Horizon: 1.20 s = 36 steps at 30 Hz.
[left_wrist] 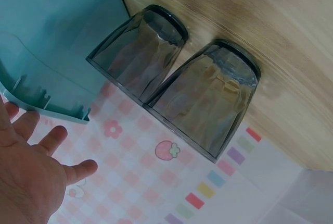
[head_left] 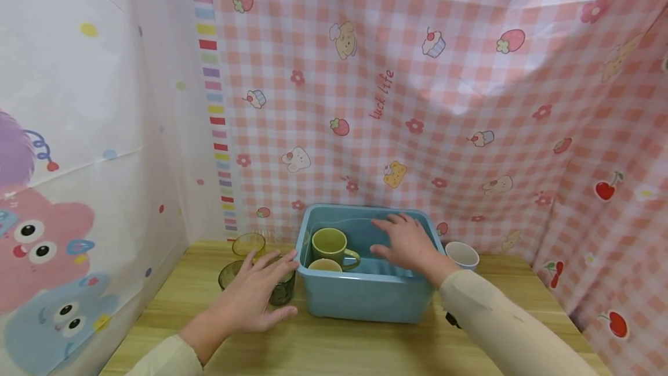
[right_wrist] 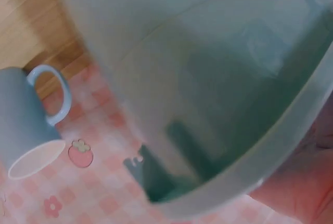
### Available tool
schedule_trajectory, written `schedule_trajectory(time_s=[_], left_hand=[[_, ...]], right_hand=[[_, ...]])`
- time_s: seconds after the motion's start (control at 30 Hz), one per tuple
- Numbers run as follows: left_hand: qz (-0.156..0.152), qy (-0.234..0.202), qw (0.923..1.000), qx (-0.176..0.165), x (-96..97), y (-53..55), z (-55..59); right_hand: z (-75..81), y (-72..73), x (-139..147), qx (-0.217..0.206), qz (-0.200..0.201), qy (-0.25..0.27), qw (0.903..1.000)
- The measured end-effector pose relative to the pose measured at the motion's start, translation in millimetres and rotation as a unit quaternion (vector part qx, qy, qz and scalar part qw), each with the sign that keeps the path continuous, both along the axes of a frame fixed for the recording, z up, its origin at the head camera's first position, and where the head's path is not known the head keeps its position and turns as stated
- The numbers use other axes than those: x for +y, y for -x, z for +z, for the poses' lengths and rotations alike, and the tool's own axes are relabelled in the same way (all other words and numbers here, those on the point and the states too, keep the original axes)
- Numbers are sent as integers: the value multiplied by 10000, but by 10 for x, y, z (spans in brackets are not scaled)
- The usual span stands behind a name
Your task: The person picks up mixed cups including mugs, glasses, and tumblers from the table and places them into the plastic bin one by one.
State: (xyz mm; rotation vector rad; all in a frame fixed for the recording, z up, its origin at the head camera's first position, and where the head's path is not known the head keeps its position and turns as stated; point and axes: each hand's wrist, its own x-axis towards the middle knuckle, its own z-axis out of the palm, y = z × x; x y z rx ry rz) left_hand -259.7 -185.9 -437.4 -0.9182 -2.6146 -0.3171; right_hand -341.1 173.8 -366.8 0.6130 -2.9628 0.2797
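A blue plastic bin (head_left: 365, 299) stands on the wooden table. Inside it, at the left, are a green mug (head_left: 330, 242) and a pale yellow cup (head_left: 326, 264), mostly hidden by the front wall. My right hand (head_left: 409, 243) reaches over the bin's right side, fingers spread and holding nothing. Beside the left wall, my left hand (head_left: 254, 296) hovers with fingers spread and holds nothing. It partly covers a dark glass (head_left: 284, 292) and another tinted glass (head_left: 228, 274). In the left wrist view, two smoky faceted glasses (left_wrist: 208, 99) stand side by side.
An amber glass (head_left: 249, 243) is behind my left hand. Right of the bin stands a light blue mug (right_wrist: 23, 114) with a white inside, its handle showing in the right wrist view. A pink checked cloth (head_left: 365, 74) hangs behind the table (head_left: 261, 353).
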Motion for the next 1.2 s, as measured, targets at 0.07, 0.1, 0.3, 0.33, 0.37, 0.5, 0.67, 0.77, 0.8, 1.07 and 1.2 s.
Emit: schedule_trajectory(time_s=[0.07,0.1,0.3,0.33,0.37,0.5,0.67,0.77,0.8,1.07,1.2], left_hand=[[15,14,10000,-8,2,-2,0],[19,14,10000,-13,2,-3,1],[40,37,10000,5,4,-7,6],[43,44,10000,8,5,-7,5],[45,50,10000,19,4,-5,4],[49,46,10000,15,2,-5,4],[17,-11,10000,-63,2,-10,10],[1,-11,10000,-75,3,-5,9],[-4,-6,10000,-72,3,-2,7],[-6,-25,10000,-64,0,11,-11],[-5,-40,10000,-71,2,12,-12]], right_hand=[[15,3,38,164,-40,-15,9999],[24,0,58,244,-43,3,9997],[69,-11,192,581,-270,358,9973],[75,-12,217,643,-315,412,9966],[80,-11,241,708,-338,469,9958],[92,-1,345,993,-371,492,9931],[126,-20,484,1047,-502,574,9916],[150,-47,565,1059,-582,605,9908],[155,-55,591,1086,-606,589,9905],[190,-68,782,1261,-800,477,9876],[190,-65,888,1215,-901,765,9855]])
